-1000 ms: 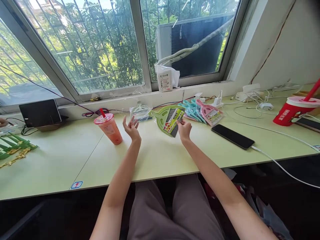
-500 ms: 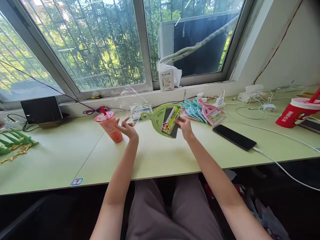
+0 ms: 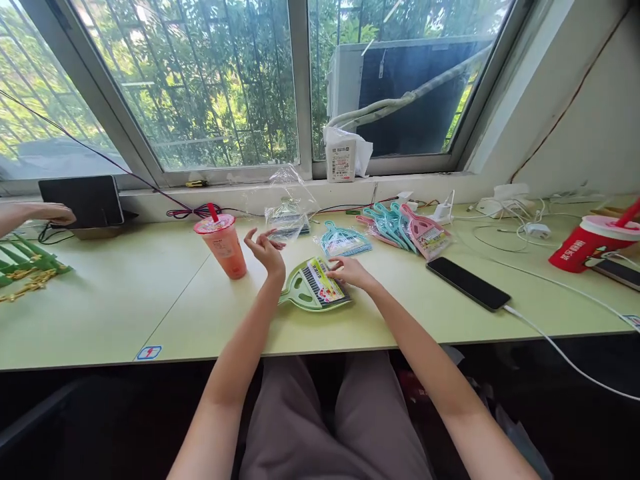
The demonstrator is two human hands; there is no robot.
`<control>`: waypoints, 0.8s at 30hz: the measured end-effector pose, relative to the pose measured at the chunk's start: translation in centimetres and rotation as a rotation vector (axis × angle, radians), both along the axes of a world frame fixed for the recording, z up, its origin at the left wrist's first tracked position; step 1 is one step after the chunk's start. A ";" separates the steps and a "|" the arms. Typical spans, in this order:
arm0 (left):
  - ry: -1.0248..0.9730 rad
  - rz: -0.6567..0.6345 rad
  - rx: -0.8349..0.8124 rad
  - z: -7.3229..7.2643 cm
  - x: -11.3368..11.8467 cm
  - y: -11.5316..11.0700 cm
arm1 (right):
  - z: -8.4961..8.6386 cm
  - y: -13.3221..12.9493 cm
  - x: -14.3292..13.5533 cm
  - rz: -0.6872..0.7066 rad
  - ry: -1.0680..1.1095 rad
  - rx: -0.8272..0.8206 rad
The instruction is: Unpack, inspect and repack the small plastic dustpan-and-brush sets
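A green dustpan (image 3: 301, 293) lies on the table in front of me, with a dark-bristled brush and its yellow label (image 3: 324, 280) on top. My right hand (image 3: 347, 272) touches the label's upper right edge, its fingers bent and apart. Raised beside the pink drink cup (image 3: 224, 247), my left hand (image 3: 267, 252) has its fingers spread and holds nothing. Behind the dustpan lie a wrapped blue dustpan set (image 3: 344, 240) and a clear plastic bag with a set inside (image 3: 287, 222).
Wrapped pink and blue sets (image 3: 407, 227) lie at the back right, near a black phone (image 3: 469, 283) on a white cable. A red cup (image 3: 580, 245) stands far right. Another person's hand (image 3: 55, 213) is at the left, above green pieces (image 3: 30, 263). A tablet (image 3: 83, 203) stands behind.
The green dustpan and brush have come down from the air onto the table, nearer to me. The blue set behind is now uncovered. Another person's hand has come further in from the left.
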State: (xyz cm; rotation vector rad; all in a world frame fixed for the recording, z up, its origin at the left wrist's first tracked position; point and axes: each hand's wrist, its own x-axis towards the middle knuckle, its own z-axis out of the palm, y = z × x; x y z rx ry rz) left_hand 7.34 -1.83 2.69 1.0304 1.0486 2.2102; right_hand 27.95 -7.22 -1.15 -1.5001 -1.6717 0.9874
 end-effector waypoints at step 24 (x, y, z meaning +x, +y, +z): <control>0.267 -0.375 0.086 0.6 3.1 -3.3 | 1.0 -2.0 -1.2 -0.119 -0.661 0.679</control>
